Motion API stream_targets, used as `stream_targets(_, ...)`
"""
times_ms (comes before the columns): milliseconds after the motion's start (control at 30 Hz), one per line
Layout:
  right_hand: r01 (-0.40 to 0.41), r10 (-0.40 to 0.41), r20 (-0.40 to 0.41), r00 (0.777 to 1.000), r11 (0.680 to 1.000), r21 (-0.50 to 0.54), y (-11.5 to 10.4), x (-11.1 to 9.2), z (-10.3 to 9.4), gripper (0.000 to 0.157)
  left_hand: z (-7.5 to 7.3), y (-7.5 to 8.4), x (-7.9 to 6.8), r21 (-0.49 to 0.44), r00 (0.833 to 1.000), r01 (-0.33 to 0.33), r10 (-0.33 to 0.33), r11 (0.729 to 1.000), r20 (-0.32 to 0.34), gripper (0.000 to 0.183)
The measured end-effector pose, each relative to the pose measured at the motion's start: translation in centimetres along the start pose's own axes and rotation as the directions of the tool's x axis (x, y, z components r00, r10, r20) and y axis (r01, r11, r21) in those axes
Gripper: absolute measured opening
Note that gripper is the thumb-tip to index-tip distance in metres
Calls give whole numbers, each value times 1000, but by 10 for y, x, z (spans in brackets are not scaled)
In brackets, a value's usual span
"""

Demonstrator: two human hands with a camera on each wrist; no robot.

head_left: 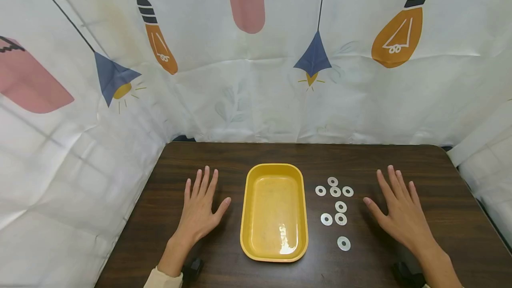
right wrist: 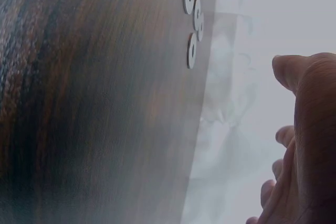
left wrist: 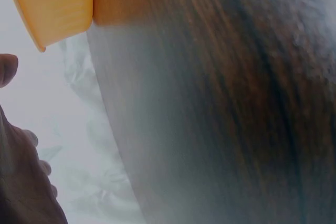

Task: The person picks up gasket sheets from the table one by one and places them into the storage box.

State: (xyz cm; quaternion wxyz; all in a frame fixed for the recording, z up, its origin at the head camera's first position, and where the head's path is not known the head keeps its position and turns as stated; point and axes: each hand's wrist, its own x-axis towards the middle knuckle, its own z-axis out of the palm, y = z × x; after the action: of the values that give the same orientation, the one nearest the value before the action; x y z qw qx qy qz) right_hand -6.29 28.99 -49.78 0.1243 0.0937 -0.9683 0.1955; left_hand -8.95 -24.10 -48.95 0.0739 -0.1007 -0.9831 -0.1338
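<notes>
A yellow rectangular tray [head_left: 274, 259] with rounded corners lies on the dark wooden table, its inside bare and shiny. To its right are several flat white washers [head_left: 343, 243], loosely scattered, some nearly touching. Left of the tray my left hand [head_left: 202, 212] is spread palm down, fingers straight, holding nothing. On the far side of the washers my right hand [head_left: 406, 217] is likewise spread, its thumb pointing toward them. In the right wrist view the washers [right wrist: 192, 51] show their ring shape beyond the thumb. The left wrist view catches the tray's side [left wrist: 58, 3] at upper left.
The table [head_left: 224, 148] has a straight far edge with rounded corners. A white curtain [head_left: 248, 101] printed with lamps and bulbs hangs behind it and along the left side. Dark devices are strapped at the left wrist [head_left: 193, 268] and right wrist [head_left: 406, 274].
</notes>
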Motion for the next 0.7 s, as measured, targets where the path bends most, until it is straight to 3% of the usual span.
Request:
stream_targets(400, 6, -6, 4, 1000, 1000, 2, -2, -1, 3, 90, -1, 2, -3, -29, 1000, 14, -14, 999, 25, 92)
stream_targets(700, 19, -19, -6, 1000, 1000, 22, -8, -2, 7, 92, -4, 14, -5, -76, 1000, -27, 27, 997, 3, 90)
